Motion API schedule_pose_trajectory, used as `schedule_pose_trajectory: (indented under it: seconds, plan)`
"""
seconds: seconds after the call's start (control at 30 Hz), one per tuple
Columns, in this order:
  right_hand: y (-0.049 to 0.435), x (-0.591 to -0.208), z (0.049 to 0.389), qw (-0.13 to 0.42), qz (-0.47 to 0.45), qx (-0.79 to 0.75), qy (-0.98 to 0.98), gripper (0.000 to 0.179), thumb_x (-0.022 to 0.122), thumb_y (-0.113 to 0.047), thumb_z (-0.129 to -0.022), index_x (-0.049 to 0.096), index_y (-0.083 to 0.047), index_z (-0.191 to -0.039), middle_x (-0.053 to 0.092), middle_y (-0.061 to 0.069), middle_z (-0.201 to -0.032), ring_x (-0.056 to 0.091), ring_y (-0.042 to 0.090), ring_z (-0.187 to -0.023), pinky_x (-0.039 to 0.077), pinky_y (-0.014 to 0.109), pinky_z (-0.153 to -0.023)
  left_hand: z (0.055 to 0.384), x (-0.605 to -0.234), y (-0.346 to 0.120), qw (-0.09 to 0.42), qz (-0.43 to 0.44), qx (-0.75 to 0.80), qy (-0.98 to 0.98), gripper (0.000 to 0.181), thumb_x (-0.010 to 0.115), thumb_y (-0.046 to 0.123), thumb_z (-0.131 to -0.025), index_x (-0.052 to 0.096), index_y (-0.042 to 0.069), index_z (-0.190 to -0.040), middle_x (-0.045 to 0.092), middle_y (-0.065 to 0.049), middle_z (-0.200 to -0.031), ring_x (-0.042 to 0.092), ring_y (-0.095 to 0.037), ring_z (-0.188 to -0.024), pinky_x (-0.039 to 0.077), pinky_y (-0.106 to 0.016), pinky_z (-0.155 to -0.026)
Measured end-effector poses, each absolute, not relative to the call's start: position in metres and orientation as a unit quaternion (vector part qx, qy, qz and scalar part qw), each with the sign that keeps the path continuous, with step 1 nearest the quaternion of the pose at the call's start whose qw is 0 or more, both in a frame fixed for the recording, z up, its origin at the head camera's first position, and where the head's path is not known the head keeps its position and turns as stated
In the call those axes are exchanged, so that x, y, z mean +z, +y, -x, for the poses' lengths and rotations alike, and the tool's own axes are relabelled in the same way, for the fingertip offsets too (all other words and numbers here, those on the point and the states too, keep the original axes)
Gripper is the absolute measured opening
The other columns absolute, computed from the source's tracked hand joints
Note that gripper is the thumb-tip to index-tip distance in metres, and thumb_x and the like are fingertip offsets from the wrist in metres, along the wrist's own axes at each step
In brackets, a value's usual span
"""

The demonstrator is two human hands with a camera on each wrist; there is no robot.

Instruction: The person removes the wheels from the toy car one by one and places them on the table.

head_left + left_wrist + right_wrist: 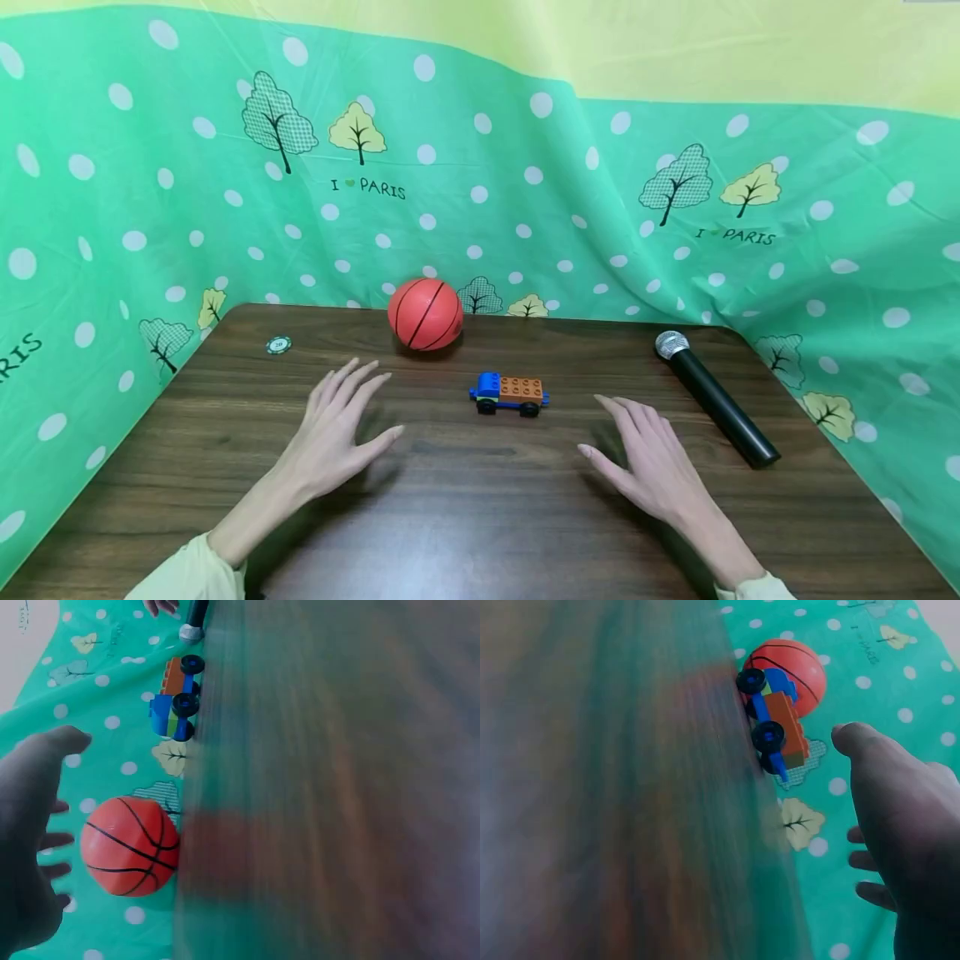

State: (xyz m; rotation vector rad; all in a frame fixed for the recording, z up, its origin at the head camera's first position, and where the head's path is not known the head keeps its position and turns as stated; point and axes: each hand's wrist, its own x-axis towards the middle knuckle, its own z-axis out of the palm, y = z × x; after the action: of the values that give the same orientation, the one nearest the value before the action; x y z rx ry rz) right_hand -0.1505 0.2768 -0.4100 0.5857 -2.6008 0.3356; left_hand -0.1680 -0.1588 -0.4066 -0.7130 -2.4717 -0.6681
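Note:
My left hand (pixel 333 442) hovers over the left part of the table, fingers spread and holding nothing; it is nearest to a red toy basketball (pixel 425 314) farther back. On the other side my right hand (pixel 651 458) also stays above the wood with its fingers extended and nothing in it. Between the hands, a bit farther off, stands a toy truck (pixel 510 393) of building blocks with a blue cab, an orange studded bed and black wheels. A black microphone (pixel 716 400) with a silver head lies at a slant to the right of my right hand.
At the back left of the dark wooden table (pixel 465 517) lies a small poker chip (pixel 278 345) marked 20. A green dotted curtain (pixel 480 167) with printed trees closes off the back and both sides.

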Motion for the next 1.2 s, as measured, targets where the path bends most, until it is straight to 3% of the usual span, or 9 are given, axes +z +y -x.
schedule_pose_trajectory:
  seconds: [0.23,0.67,1.2]
  plan:
    - [0.264,-0.417,0.169,0.185,-0.229,0.217,-0.931,0.052,0.073,-0.031,-0.098,0.056,-0.005,-0.141,0.061,0.013,-0.13,0.056,0.032,-0.121,0.045,0.057,-0.099,0.183,-0.411,-0.145,0.125,0.266,-0.374,-0.88,0.053,0.074,0.032,-0.097,0.058,0.01,-0.144,0.055,-0.005,-0.146,0.047,-0.027,-0.138,0.042,-0.058,-0.108]
    - [0.25,-0.423,0.191,0.145,-0.22,0.284,-0.922,0.048,0.071,-0.028,-0.101,0.056,-0.007,-0.141,0.061,0.013,-0.129,0.057,0.03,-0.119,0.049,0.055,-0.096,0.209,-0.421,-0.119,0.095,0.283,-0.404,-0.865,0.046,0.076,0.027,-0.096,0.064,0.008,-0.137,0.062,-0.003,-0.138,0.053,-0.028,-0.132,0.044,-0.057,-0.107]
    - [0.237,-0.429,0.213,0.126,-0.233,0.333,-0.905,0.045,0.071,-0.023,-0.101,0.057,-0.006,-0.14,0.061,0.011,-0.127,0.058,0.026,-0.113,0.05,0.05,-0.094,0.24,-0.43,-0.081,0.061,0.303,-0.434,-0.846,0.051,0.076,0.027,-0.096,0.062,0.004,-0.139,0.063,-0.007,-0.138,0.055,-0.026,-0.132,0.045,-0.05,-0.109]
